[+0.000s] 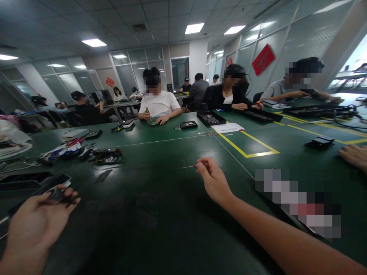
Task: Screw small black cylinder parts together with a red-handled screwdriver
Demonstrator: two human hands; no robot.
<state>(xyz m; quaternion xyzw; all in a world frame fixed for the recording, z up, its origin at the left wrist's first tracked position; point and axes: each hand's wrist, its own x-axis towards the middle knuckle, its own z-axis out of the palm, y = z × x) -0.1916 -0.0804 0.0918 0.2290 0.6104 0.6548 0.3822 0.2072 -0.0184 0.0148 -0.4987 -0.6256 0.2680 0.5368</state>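
My right hand is raised over the green table with the fingertips pinching a small screwdriver. Its thin shaft points left, and a bit of red handle shows at my fingers. At the lower left, my left hand is turned palm up, its fingers curled round a small dark shiny object. My fingers hide part of that object, and its kind is unclear. The two hands are well apart.
Bundled cables and black trays lie on the left. A black device sits at the right, near another person's hand. Yellow tape marks the table. Across it, a person in white works on a green board.
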